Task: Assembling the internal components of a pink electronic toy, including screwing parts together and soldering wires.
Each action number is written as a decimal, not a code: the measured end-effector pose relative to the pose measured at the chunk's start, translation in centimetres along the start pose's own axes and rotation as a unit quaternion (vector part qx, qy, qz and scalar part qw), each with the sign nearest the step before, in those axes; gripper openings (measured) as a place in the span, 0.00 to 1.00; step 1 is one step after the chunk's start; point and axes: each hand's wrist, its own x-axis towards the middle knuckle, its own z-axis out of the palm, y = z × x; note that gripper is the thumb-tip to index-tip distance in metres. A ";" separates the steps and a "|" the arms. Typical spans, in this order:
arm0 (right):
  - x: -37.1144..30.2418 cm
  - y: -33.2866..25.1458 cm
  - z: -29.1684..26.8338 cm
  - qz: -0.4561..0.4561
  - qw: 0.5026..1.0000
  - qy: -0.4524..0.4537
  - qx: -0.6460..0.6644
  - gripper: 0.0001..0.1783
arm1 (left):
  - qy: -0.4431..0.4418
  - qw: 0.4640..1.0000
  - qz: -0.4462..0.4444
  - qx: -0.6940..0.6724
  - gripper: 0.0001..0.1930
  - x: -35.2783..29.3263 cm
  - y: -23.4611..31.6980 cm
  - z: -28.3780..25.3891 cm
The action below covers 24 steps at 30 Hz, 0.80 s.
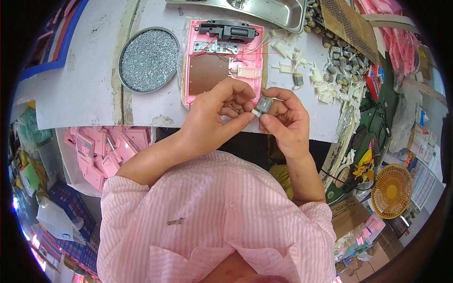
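Just in front of the pink casing, my right hand (pixel 289 120) pinches a small grey block, which looks like a tiny motor (pixel 264 104), between thumb and fingers. My left hand (pixel 219 106) reaches in from the other side, its thumb and fingertips closed at a small white piece (pixel 256 113) against the block's near end. Behind them lies the open pink plastic casing (pixel 192 70), with a black mechanism (pixel 231 31) across its far end, a brown board (pixel 207 73), red and green wires, and a white part (pixel 248 72) along its right side.
A round metal dish (pixel 150 59) of small silver screws stands to the left. Loose white plastic parts (pixel 330 89) and grey motors (pixel 337 59) spread at the right. A metal tray (pixel 283 14) is at the back. Below the table's left edge, a box holds pink casings (pixel 101 153).
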 end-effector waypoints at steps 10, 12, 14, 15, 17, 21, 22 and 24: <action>0.3 -0.6 0.3 -0.122 0.971 0.059 -0.198 0.36 | 0.015 0.923 0.296 0.244 0.19 0.2 -1.4 -0.9; 0.3 -0.9 0.0 -0.020 0.999 0.000 -0.044 0.35 | 0.034 0.879 0.390 0.272 0.19 0.5 -1.8 -1.0; 0.5 -1.8 0.7 0.022 0.996 -0.045 -0.077 0.32 | 0.023 0.894 0.369 0.253 0.18 0.3 -1.6 -1.3; 0.5 -1.8 0.6 -0.001 0.992 -0.026 -0.123 0.29 | 0.019 0.901 0.358 0.244 0.17 0.2 -1.4 -1.4; 0.8 -0.9 0.2 -0.092 0.982 -0.054 -0.155 0.28 | 0.018 0.937 0.303 0.170 0.14 0.1 -0.6 -1.6; 1.1 0.1 0.2 -0.217 0.951 -0.049 -0.215 0.18 | 0.016 0.953 0.272 0.130 0.12 0.1 -0.3 -1.8; 1.2 0.2 0.1 -0.238 0.941 -0.051 -0.237 0.16 | 0.018 0.957 0.262 0.122 0.12 0.0 -0.4 -1.9; 1.7 -0.3 0.2 -0.266 0.925 -0.071 -0.263 0.16 | 0.021 0.964 0.242 0.105 0.11 -0.2 -0.6 -1.9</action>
